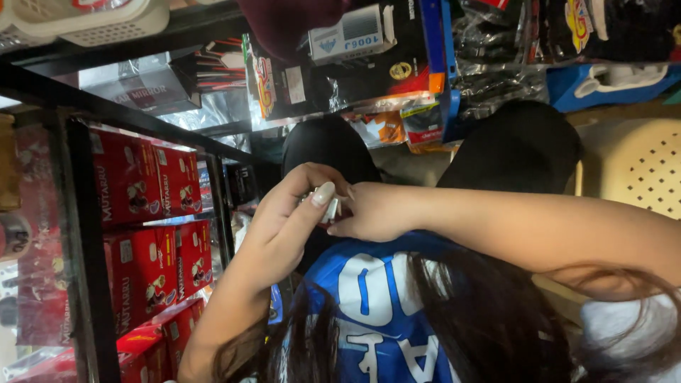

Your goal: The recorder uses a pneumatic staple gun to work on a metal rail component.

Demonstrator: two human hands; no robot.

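Note:
Both my hands meet above my lap, in front of my blue shirt (pixel 383 298) with white print. My left hand (pixel 291 213) comes up from the lower left and pinches a small white object (pixel 331 208) between thumb and fingers. My right hand (pixel 369 213) reaches in from the right, its fingertips curled against the same object. Most of the object is hidden by the fingers, so I cannot tell what it is. My knees in black trousers (pixel 511 149) show beyond the hands.
A black metal shelf (pixel 84 234) stands on the left, stacked with red boxes (pixel 152 262). A white plastic basket (pixel 92 21) sits on top of it. Packaged goods (pixel 397 78) pile up ahead. A beige perforated plastic seat (pixel 638 170) is at the right.

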